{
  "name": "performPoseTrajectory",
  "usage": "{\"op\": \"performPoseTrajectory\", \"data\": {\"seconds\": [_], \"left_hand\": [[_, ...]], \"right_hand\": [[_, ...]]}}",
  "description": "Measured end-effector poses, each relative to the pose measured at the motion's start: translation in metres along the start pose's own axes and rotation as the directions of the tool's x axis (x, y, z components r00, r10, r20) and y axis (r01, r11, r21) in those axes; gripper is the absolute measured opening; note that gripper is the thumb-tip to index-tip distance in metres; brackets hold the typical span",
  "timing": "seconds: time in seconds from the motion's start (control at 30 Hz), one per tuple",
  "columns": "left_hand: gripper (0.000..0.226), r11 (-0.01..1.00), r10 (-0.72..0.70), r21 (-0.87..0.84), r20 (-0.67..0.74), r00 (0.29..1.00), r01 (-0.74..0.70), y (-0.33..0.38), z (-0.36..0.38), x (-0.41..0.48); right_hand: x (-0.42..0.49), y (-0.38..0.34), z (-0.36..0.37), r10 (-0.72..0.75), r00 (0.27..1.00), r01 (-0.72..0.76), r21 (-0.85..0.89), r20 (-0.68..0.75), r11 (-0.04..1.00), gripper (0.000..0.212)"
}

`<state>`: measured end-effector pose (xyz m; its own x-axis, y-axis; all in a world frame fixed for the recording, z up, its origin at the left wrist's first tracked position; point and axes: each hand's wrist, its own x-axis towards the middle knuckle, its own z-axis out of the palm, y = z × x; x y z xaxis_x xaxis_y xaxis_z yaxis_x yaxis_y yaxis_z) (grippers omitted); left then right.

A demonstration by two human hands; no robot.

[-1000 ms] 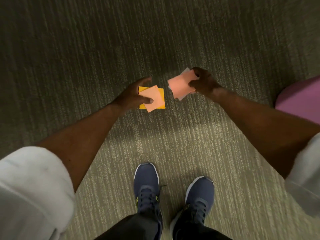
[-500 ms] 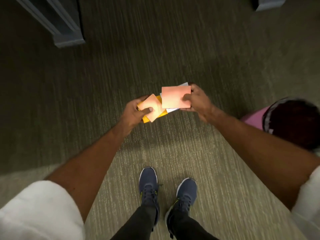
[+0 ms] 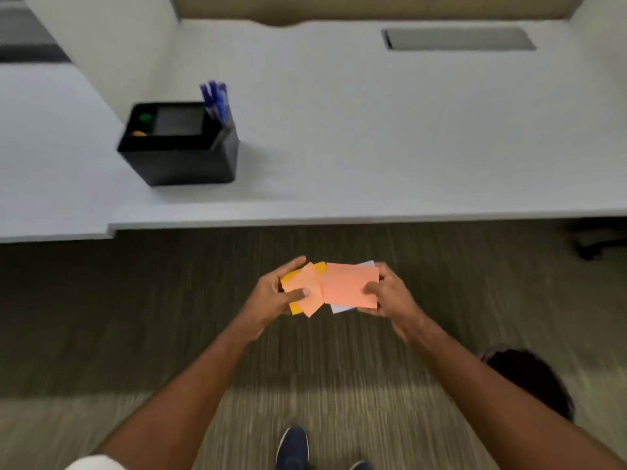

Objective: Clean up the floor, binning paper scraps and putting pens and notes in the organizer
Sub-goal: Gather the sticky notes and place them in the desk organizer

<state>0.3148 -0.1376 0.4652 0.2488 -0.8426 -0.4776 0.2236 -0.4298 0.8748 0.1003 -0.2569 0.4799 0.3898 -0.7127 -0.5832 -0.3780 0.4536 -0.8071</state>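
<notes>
My left hand (image 3: 271, 296) grips a small stack of orange and yellow sticky notes (image 3: 305, 288). My right hand (image 3: 390, 296) holds a pink note (image 3: 349, 284) with a white note (image 3: 342, 307) beneath it. The two bundles touch at mid-frame, held above the carpet in front of the desk. A black desk organizer (image 3: 183, 161) stands on the desk at upper left, with blue pens (image 3: 214, 96) upright in its right corner and green and orange items in its left compartment.
The white desk (image 3: 373, 147) spans the upper half, its front edge just beyond my hands. A dark round bin (image 3: 532, 381) sits on the carpet at my lower right. My shoes (image 3: 292, 447) show at the bottom. A chair base (image 3: 597, 245) lies under the desk at right.
I have stood up and the view has lifted from the floor to the desk. My hands have come together, so the two note bundles now touch.
</notes>
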Motion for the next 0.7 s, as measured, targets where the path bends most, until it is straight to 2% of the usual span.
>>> {"op": "performPoseTrajectory", "data": {"seconds": [0.17,0.37,0.43,0.57,0.63,0.7], "left_hand": [[0.067,0.998,-0.014,-0.055,-0.050,0.999,0.012,0.056,-0.027,-0.040],[0.046,0.999,-0.006,-0.036,-0.147,0.989,0.001,0.106,-0.067,-0.084],[0.049,0.999,0.016,-0.043,-0.184,0.983,-0.024,0.123,-0.081,-0.098],[0.069,0.989,0.069,-0.105,-0.288,0.955,-0.103,0.156,-0.101,-0.120],[0.068,0.983,0.079,-0.127,-0.338,0.938,-0.129,0.167,-0.108,-0.127],[0.061,0.985,0.113,-0.081,-0.382,0.917,-0.155,0.178,-0.114,-0.130]], "right_hand": [[-0.033,-0.053,0.026,-0.025,0.999,0.025,0.016,0.033,1.000,0.031],[-0.064,-0.108,0.069,-0.002,0.999,0.001,0.030,0.048,1.000,0.024],[-0.071,-0.129,0.084,-0.004,0.998,0.003,0.014,0.061,1.000,0.023],[-0.083,-0.172,0.111,-0.037,0.994,0.037,0.007,0.100,0.999,0.026],[-0.085,-0.193,0.123,-0.057,0.989,0.056,0.011,0.135,0.998,0.024],[-0.086,-0.213,0.133,-0.081,0.984,0.081,0.007,0.160,0.997,0.022]]}}
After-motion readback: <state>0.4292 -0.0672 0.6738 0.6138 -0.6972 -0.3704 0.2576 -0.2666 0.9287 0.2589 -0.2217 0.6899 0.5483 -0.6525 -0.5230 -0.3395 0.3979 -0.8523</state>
